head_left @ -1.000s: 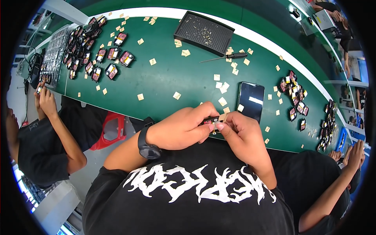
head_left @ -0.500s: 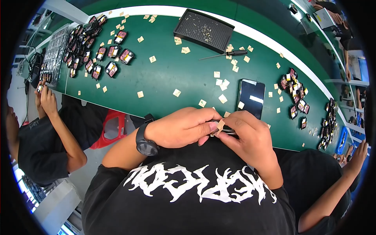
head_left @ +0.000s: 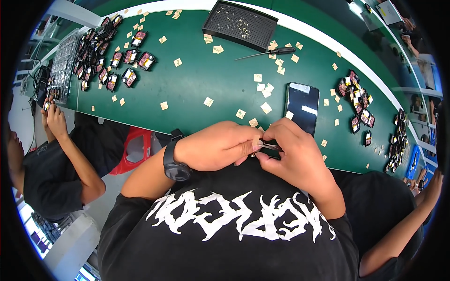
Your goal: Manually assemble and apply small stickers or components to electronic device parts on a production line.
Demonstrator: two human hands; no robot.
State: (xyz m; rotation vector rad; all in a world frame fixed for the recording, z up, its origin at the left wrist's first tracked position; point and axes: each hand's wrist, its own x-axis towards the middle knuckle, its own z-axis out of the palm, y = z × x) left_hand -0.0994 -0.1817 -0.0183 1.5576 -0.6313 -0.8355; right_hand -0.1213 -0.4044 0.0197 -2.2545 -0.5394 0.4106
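My left hand (head_left: 215,146), with a black watch on its wrist, is closed, thumb against the curled fingers. A small tan paper square (head_left: 256,141) shows at its thumb tip. Beneath it, a tiny dark and light bit peeks out, too hidden to name. My right hand (head_left: 296,152) grips a pair of metal tweezers (head_left: 272,146), their tips reaching left to the paper square. Both hands meet just in front of my chest, over the table's near edge. A dark-screened phone (head_left: 301,105) lies just beyond my right hand.
More paper squares (head_left: 266,107) lie scattered over the green table (head_left: 197,84). A black tray (head_left: 239,25) with small metal pins and a screwdriver (head_left: 267,53) sit farther back. Small black devices (head_left: 146,61) are heaped left and right (head_left: 361,100). People work at both sides.
The paper square has gone from between both hands' fingertips to my left thumb. My right hand has shifted slightly, and the tweezers now show plainly, pointing at the square. The view has tilted slightly.
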